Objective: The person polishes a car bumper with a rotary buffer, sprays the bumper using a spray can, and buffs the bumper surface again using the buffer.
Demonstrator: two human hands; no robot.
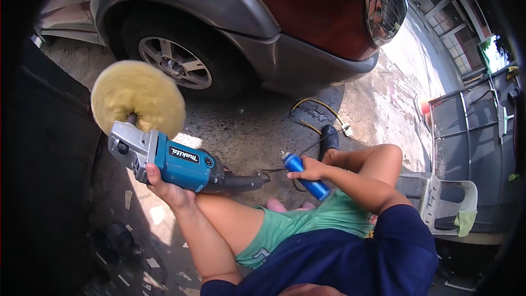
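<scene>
My left hand [170,186] grips the teal polisher [183,161] from below, near its grey metal head. The polisher's round yellow wool pad [137,96] faces up and away at the upper left, and its black handle points right over my thigh. In my right hand [312,170] is a blue bottle [316,185], tilted, with its nozzle toward the upper left. The bottle hangs above my lap, right of the polisher handle.
Ahead stands a red and grey car [312,49] with its front wheel [175,63] close beyond the pad. A yellow hose [323,104] and a dark cable lie on the concrete. At right are a plastic chair [433,203] with a cloth [465,222] and a metal gate [471,126].
</scene>
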